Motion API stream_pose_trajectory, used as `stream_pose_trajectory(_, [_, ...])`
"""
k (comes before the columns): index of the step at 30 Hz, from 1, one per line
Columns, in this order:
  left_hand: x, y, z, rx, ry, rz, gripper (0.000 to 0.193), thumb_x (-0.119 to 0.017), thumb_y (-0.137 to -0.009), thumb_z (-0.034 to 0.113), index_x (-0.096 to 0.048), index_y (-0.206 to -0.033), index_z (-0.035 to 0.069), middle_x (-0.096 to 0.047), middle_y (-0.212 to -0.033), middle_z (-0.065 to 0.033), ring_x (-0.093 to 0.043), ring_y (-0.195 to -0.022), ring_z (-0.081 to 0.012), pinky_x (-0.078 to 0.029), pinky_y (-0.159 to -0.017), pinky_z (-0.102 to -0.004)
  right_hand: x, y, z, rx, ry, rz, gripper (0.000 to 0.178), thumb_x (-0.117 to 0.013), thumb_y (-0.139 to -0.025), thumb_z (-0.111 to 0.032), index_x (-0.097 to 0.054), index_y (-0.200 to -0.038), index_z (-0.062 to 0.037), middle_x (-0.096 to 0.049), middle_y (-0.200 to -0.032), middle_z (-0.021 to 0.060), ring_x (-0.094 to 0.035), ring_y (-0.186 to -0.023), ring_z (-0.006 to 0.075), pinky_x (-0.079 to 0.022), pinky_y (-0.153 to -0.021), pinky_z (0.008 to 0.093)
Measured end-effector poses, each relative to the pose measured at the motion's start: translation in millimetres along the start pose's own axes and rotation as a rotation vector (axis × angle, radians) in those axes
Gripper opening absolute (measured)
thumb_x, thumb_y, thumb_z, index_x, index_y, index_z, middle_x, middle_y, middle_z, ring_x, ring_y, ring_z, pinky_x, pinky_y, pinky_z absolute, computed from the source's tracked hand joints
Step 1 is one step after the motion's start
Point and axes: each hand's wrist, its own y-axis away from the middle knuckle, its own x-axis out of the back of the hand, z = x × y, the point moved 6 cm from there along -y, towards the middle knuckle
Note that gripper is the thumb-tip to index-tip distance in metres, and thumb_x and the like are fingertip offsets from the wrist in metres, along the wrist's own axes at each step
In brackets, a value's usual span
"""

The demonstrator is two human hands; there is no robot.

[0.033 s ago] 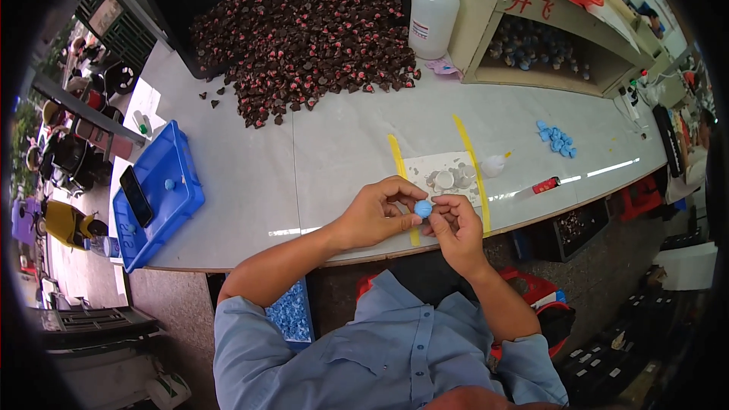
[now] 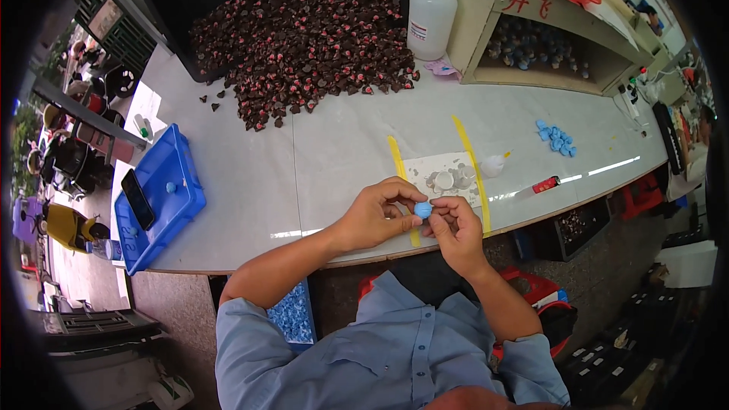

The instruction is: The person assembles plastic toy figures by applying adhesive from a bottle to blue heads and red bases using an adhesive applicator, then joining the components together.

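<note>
A small round blue ball-like piece (image 2: 423, 209) sits between my two hands, just above the table's near edge. My left hand (image 2: 383, 214) pinches it from the left with thumb and forefinger. From the other side, the fingertips of my right hand (image 2: 454, 229) press on it too. Directly beyond my hands lies a white sheet (image 2: 420, 168), stained grey and bordered by yellow tape strips. On that sheet stand small white round cups (image 2: 443, 180). A small white squeeze bottle (image 2: 493, 165) with a yellow tip is just right of the tape.
Dark pieces with pink spots (image 2: 319, 45) spill from a black bin at the back. A blue tray (image 2: 182, 153) holding a phone (image 2: 137, 199) is at left. A white jug (image 2: 433, 19) stands beside a wooden box (image 2: 486, 45). Blue pieces (image 2: 558, 139) and a red tube (image 2: 546, 184) lie right.
</note>
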Motion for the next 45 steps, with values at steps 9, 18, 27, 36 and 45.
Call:
stream_pose_trajectory(9, [1.4,0.1,11.5,-0.149,-0.208,0.041,0.031,-0.075,-0.079,0.0,-0.066,-0.109,0.004,-0.058,-0.104,-0.0053,-0.057,-0.086,-0.0089,-0.047,-0.063,-0.0199,-3.6,-0.6,-2.1,0.031,0.086,-0.036,0.019,-0.053,-0.093,0.003,-0.053,-0.112,0.0041,-0.065,-0.095,0.0101,-0.064,-0.078,0.0116,-0.056,-0.072,0.0261])
stream_pose_trajectory(18, [-1.7,-0.3,14.5,-0.175,-0.245,0.053,0.031,-0.075,-0.078,-0.002,-0.063,-0.107,0.003,-0.056,-0.104,-0.0063,-0.058,-0.089,-0.011,-0.049,-0.066,-0.0211,-4.2,-2.3,-5.1,0.028,0.016,-0.028,0.021,-0.058,-0.092,0.0,-0.055,-0.112,0.0051,-0.067,-0.092,0.0103,-0.065,-0.077,0.0116,-0.054,-0.07,0.0245])
stream_pose_trajectory(27, [3.0,0.6,-4.4,-0.001,0.06,0.026,0.023,-0.068,-0.089,0.004,-0.057,-0.109,-0.001,-0.056,-0.11,-0.008,-0.059,-0.101,-0.014,-0.053,-0.083,-0.0267,-3.4,-4.0,-7.7,0.023,-0.014,-0.025,0.021,-0.058,-0.092,0.002,-0.058,-0.112,0.0039,-0.066,-0.089,0.0077,-0.062,-0.073,0.0094,-0.052,-0.066,0.0226])
stream_pose_trajectory(36, [0.1,-0.4,-9.1,0.294,0.112,-0.049,0.03,-0.061,-0.093,0.006,-0.054,-0.118,-0.009,-0.066,-0.105,-0.015,-0.067,-0.095,-0.0185,-0.056,-0.084,-0.0268,0.5,-4.2,-14.6,0.142,0.093,-0.022,0.019,-0.059,-0.092,0.0,-0.063,-0.111,0.0021,-0.066,-0.089,0.0059,-0.061,-0.07,0.0078,-0.051,-0.062,0.022])
stream_pose_trajectory(45, [1.3,0.6,-10.1,0.265,0.156,0.003,0.023,-0.061,-0.091,0.0,-0.057,-0.112,-0.008,-0.067,-0.103,-0.0159,-0.068,-0.094,-0.0198,-0.056,-0.082,-0.0278,-0.1,-8.0,-7.2,-0.095,-0.011,-0.071,0.015,-0.058,-0.091,0.0,-0.06,-0.105,0.0044,-0.066,-0.082,0.0052,-0.06,-0.067,0.0043,-0.049,-0.056,0.0202])
